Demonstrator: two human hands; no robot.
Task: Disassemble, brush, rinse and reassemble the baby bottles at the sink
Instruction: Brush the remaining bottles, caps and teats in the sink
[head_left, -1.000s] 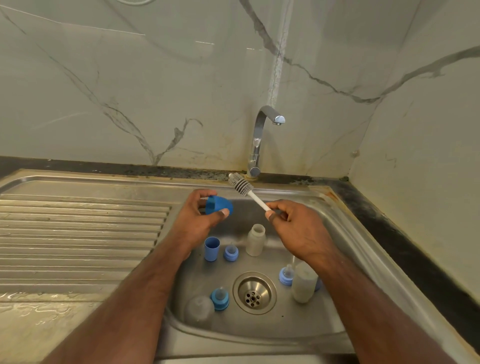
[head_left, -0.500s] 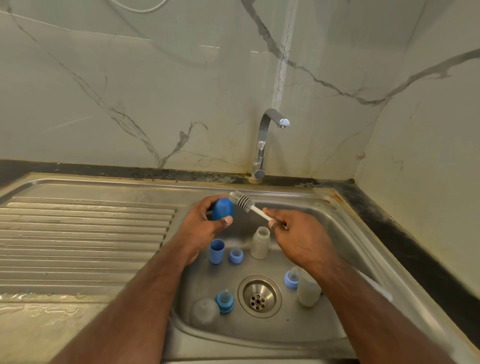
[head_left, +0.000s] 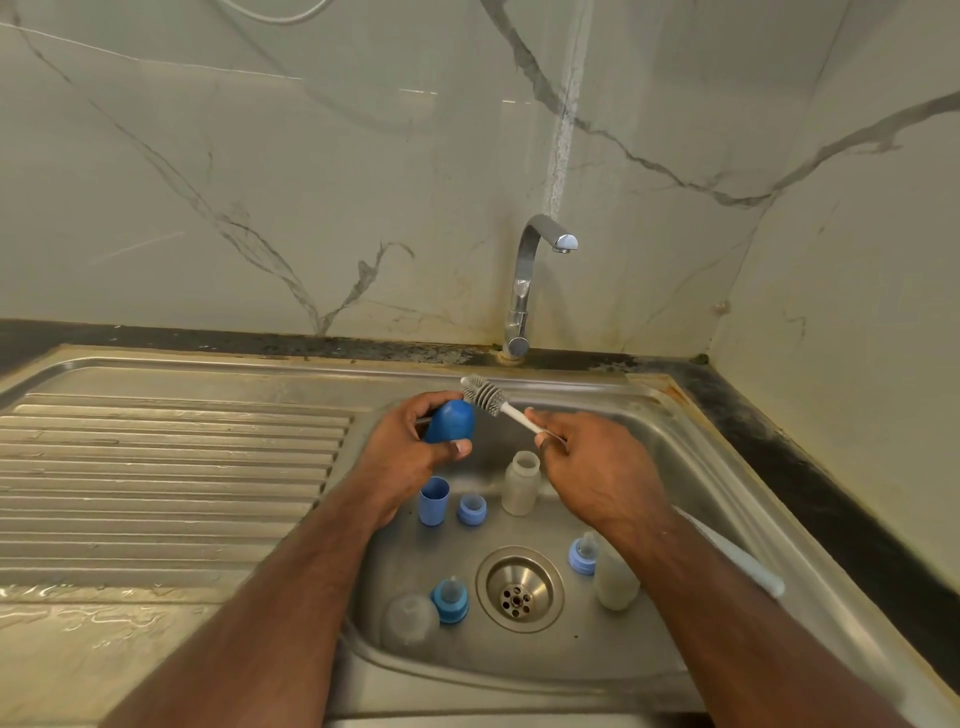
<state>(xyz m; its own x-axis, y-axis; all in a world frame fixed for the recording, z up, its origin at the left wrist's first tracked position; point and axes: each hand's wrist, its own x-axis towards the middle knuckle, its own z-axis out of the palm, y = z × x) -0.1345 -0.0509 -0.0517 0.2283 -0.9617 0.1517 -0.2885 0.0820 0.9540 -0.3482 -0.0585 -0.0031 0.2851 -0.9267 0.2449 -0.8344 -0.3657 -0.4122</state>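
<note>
At centre frame, over the sink (head_left: 691, 431), the left hand (head_left: 410, 452) wraps its grip round a blue cap (head_left: 451, 421); the right hand (head_left: 592, 467) pinches the brush (head_left: 485, 393) by its thin handle. The cap looks light, stiff and probably slippery when wet, so hold it round its sides.

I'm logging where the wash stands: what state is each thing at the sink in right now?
Blue cap: held in left hand.
Brush: held by right hand, bristles beside the cap.
Tap: no water running.
Bottle: upright, open, top off.
Bottle by the drain: upright, partly hidden.
Blue cup: upright.
</note>
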